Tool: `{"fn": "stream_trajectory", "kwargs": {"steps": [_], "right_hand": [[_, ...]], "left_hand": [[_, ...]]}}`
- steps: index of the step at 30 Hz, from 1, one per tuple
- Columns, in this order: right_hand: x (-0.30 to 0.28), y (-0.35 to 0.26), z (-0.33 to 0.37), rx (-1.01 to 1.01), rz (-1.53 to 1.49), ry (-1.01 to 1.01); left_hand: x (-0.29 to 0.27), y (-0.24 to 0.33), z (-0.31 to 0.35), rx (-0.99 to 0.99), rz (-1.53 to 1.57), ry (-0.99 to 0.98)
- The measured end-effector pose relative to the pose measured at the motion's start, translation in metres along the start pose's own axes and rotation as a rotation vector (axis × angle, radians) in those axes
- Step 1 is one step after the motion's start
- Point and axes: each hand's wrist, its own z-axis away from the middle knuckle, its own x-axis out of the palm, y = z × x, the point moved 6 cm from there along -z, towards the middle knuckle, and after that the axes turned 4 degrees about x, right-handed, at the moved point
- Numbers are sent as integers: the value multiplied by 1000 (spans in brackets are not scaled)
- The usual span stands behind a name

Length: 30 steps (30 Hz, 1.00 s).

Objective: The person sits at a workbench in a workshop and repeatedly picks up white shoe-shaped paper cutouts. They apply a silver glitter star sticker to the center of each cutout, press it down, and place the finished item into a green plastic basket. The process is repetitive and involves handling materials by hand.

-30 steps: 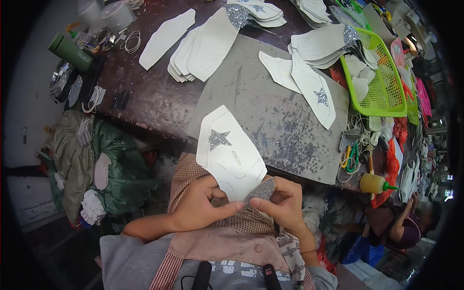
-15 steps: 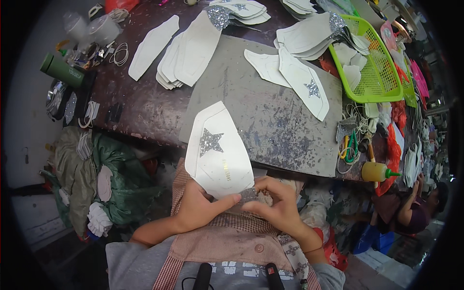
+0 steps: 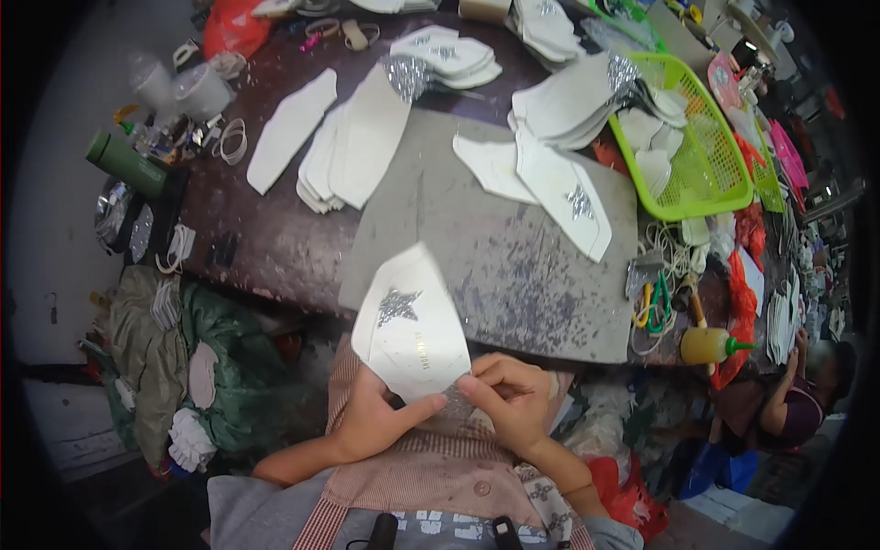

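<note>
A white shoe-upper piece (image 3: 403,353) with a silver glitter star is held up in front of my apron, just off the table's near edge. My left hand (image 3: 380,417) is closed on its lower left edge, thumb lying across the front. At the lower right corner, my right hand (image 3: 513,399) pinches the edge between thumb and fingers. A grey glittery patch (image 3: 456,405) shows between the two hands at the bottom of the piece, partly covered by fingers. Beyond it, on a grey board (image 3: 431,206), lies another white piece with a star (image 3: 564,197).
Stacked white pieces (image 3: 353,151) lie left of the board's far side, with another stack (image 3: 568,101) at the right. A green basket (image 3: 706,156) holds cut scraps. Near the right edge are scissors (image 3: 655,307) and a yellow glue bottle (image 3: 704,346). Another person (image 3: 793,403) sits far right.
My right thumb and fingers have shifted left and up onto the piece's corner, covering part of it. The table appears lower in the picture, as the view has tilted up.
</note>
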Motion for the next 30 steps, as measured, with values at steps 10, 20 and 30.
{"fn": "stream_trajectory", "kwargs": {"steps": [10, 20, 30], "right_hand": [[-103, -27, -63, -335, 519, 431], [-108, -15, -69, -280, 421, 420], [-102, -16, -64, -304, 421, 411]], "left_hand": [[-52, 196, -247, 349, -494, -192], [-132, 119, -371, 847, -755, 638], [-294, 47, -309, 214, -1521, 506]]}}
